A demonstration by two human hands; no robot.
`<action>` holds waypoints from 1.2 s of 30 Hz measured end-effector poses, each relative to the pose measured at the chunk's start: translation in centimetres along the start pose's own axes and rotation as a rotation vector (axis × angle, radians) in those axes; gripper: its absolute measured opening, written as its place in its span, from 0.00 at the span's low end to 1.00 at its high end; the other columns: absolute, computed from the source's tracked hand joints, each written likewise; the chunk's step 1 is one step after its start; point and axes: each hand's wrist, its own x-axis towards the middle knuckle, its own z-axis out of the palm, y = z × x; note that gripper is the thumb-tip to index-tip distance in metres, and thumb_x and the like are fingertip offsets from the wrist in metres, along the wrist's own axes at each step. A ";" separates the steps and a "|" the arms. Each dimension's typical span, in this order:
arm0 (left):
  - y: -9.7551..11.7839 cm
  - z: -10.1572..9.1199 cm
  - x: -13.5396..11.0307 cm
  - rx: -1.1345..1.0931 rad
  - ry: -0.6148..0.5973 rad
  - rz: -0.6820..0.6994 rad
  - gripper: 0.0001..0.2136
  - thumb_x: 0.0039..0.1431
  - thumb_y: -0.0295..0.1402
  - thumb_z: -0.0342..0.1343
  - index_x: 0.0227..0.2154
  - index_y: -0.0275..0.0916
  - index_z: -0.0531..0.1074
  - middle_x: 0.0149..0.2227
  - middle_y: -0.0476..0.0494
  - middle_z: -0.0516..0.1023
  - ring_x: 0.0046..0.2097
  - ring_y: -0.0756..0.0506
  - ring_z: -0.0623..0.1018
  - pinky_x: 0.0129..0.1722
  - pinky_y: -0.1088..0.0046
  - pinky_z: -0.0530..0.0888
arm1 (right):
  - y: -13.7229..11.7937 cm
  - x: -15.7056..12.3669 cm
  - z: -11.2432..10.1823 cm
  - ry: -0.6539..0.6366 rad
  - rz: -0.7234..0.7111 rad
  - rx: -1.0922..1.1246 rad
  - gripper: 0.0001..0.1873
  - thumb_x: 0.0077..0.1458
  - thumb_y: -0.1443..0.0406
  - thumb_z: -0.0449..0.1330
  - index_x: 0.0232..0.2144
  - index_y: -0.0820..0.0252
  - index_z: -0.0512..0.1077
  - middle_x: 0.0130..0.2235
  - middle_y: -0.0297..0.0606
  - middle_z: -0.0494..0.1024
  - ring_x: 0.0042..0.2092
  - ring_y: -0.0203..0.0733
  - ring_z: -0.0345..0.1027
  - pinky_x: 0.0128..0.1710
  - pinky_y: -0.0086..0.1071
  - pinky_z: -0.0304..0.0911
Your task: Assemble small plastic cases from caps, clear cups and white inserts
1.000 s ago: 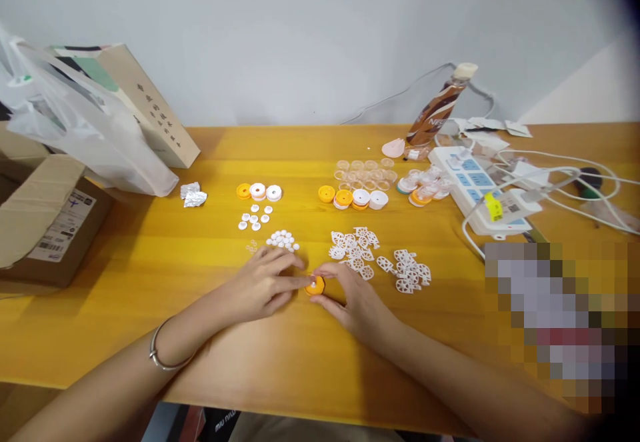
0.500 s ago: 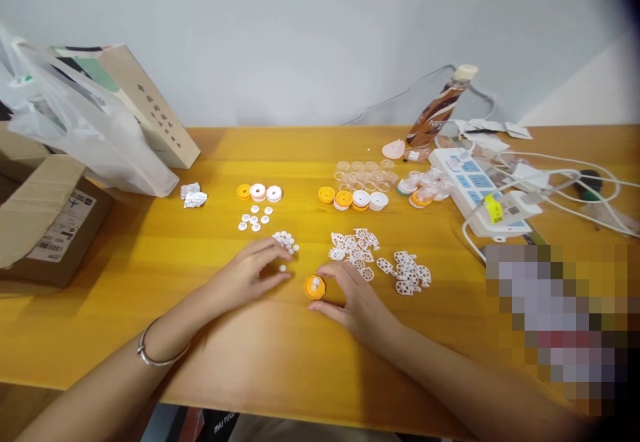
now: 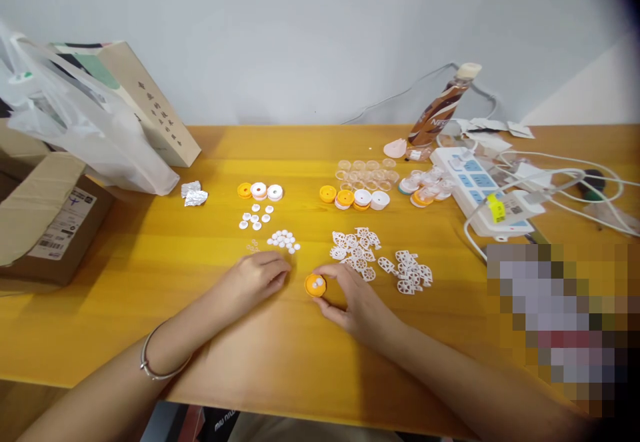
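Note:
A small orange round cap [image 3: 315,285] lies on the wooden table [image 3: 300,362] with two tiny white beads inside it. My right hand [image 3: 353,299] pinches the cap between thumb and fingers. My left hand [image 3: 255,281] rests just left of the cap, fingers curled in on something I cannot make out. Just beyond my left hand sits a cluster of small white beads [image 3: 283,241]. White wheel-shaped parts [image 3: 356,250] lie beyond my right hand.
Orange and white caps [image 3: 259,191], more caps [image 3: 354,198] and clear rings [image 3: 365,172] sit further back. A power strip [image 3: 480,192] with cables and a tilted bottle [image 3: 440,109] are at the right. A cardboard box [image 3: 45,222], plastic bag [image 3: 85,129] and book are at the left.
My left hand drew back from the orange cap to the left, passed by the white beads, and curled its fingers. A second white bead now lies in the cap. My right hand kept holding it.

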 end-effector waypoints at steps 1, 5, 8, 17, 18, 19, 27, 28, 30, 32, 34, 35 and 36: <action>0.3 0.2 -0.1 -0.012 0.020 0.015 0.07 0.59 0.27 0.48 0.35 0.35 0.71 0.32 0.44 0.75 0.32 0.50 0.74 0.33 0.75 0.72 | 0.0 0.0 0.0 0.000 0.002 0.003 0.16 0.50 0.73 0.56 0.42 0.59 0.60 0.39 0.41 0.70 0.42 0.43 0.65 0.42 0.38 0.63; 1.5 0.8 -0.1 -0.096 0.063 0.133 0.07 0.60 0.26 0.49 0.38 0.34 0.70 0.36 0.42 0.75 0.37 0.50 0.75 0.37 0.76 0.73 | 0.1 -0.1 0.1 0.011 -0.004 0.026 0.17 0.50 0.72 0.56 0.43 0.58 0.59 0.40 0.41 0.70 0.42 0.43 0.65 0.42 0.38 0.63; 2.1 1.0 0.1 -0.040 0.036 0.220 0.07 0.61 0.26 0.48 0.39 0.33 0.70 0.35 0.41 0.75 0.37 0.49 0.74 0.37 0.73 0.72 | 0.1 -0.1 0.0 0.013 0.004 0.030 0.17 0.50 0.72 0.57 0.43 0.59 0.59 0.40 0.41 0.70 0.42 0.43 0.66 0.43 0.37 0.63; 1.9 1.1 0.0 0.146 -0.024 0.317 0.09 0.63 0.26 0.46 0.43 0.35 0.68 0.37 0.43 0.76 0.39 0.48 0.73 0.41 0.68 0.65 | 0.1 -0.1 0.0 -0.006 0.022 0.026 0.16 0.50 0.72 0.57 0.42 0.59 0.60 0.39 0.41 0.71 0.41 0.43 0.66 0.41 0.37 0.64; 2.0 1.2 0.0 0.146 -0.019 0.317 0.09 0.62 0.26 0.46 0.43 0.35 0.68 0.37 0.43 0.76 0.40 0.48 0.73 0.41 0.68 0.64 | 0.1 -0.1 0.0 -0.008 0.024 0.026 0.17 0.49 0.72 0.57 0.42 0.59 0.60 0.39 0.41 0.71 0.41 0.43 0.66 0.41 0.37 0.64; 2.0 1.2 0.0 0.145 -0.016 0.315 0.09 0.62 0.27 0.47 0.43 0.35 0.68 0.36 0.43 0.76 0.40 0.48 0.73 0.41 0.68 0.64 | 0.1 -0.1 0.0 -0.008 0.026 0.026 0.17 0.49 0.72 0.57 0.42 0.59 0.60 0.39 0.42 0.71 0.41 0.43 0.66 0.41 0.38 0.64; 2.4 0.7 0.4 0.088 -0.058 0.237 0.07 0.60 0.26 0.49 0.36 0.38 0.72 0.40 0.44 0.75 0.42 0.47 0.71 0.42 0.69 0.62 | 0.0 -0.1 0.0 0.006 0.029 0.047 0.17 0.49 0.73 0.56 0.42 0.58 0.60 0.40 0.42 0.71 0.41 0.43 0.66 0.41 0.38 0.65; 2.4 0.6 0.4 0.069 -0.067 0.223 0.07 0.60 0.26 0.49 0.36 0.38 0.72 0.40 0.44 0.75 0.42 0.47 0.71 0.41 0.69 0.63 | 0.0 -0.1 0.0 0.007 0.031 0.050 0.17 0.49 0.73 0.56 0.42 0.58 0.60 0.40 0.42 0.71 0.41 0.43 0.66 0.41 0.39 0.65; 2.4 0.5 0.4 0.013 -0.061 0.202 0.07 0.59 0.26 0.50 0.36 0.39 0.73 0.39 0.45 0.75 0.41 0.48 0.72 0.41 0.69 0.63 | 0.0 -0.1 -0.1 0.013 0.034 0.054 0.16 0.50 0.72 0.56 0.42 0.58 0.60 0.40 0.42 0.71 0.41 0.44 0.67 0.41 0.39 0.65; 2.2 0.6 0.4 -0.061 -0.025 0.179 0.07 0.59 0.27 0.50 0.37 0.40 0.72 0.38 0.45 0.76 0.40 0.48 0.73 0.40 0.69 0.64 | 0.0 -0.1 0.0 0.013 0.031 0.052 0.16 0.50 0.72 0.56 0.42 0.58 0.60 0.39 0.42 0.71 0.41 0.44 0.67 0.41 0.39 0.65; 2.2 0.8 0.4 -0.126 0.026 0.154 0.07 0.58 0.27 0.51 0.38 0.40 0.72 0.38 0.45 0.76 0.39 0.49 0.73 0.39 0.69 0.65 | 0.0 -0.1 0.0 0.010 0.025 0.045 0.16 0.51 0.71 0.56 0.42 0.58 0.60 0.39 0.42 0.71 0.41 0.43 0.66 0.41 0.39 0.65; 2.2 0.9 0.5 -0.146 0.054 0.140 0.07 0.58 0.27 0.51 0.38 0.40 0.72 0.38 0.45 0.76 0.39 0.49 0.73 0.39 0.69 0.65 | 0.0 -0.1 0.0 0.008 0.021 0.041 0.16 0.51 0.71 0.56 0.42 0.58 0.60 0.39 0.42 0.71 0.41 0.43 0.66 0.41 0.38 0.65; 2.2 1.0 0.5 -0.159 0.082 0.126 0.07 0.58 0.27 0.52 0.38 0.40 0.71 0.38 0.46 0.76 0.39 0.49 0.73 0.39 0.69 0.66 | 0.0 -0.1 0.0 0.006 0.016 0.037 0.16 0.51 0.71 0.56 0.42 0.59 0.59 0.39 0.42 0.71 0.41 0.43 0.66 0.41 0.38 0.64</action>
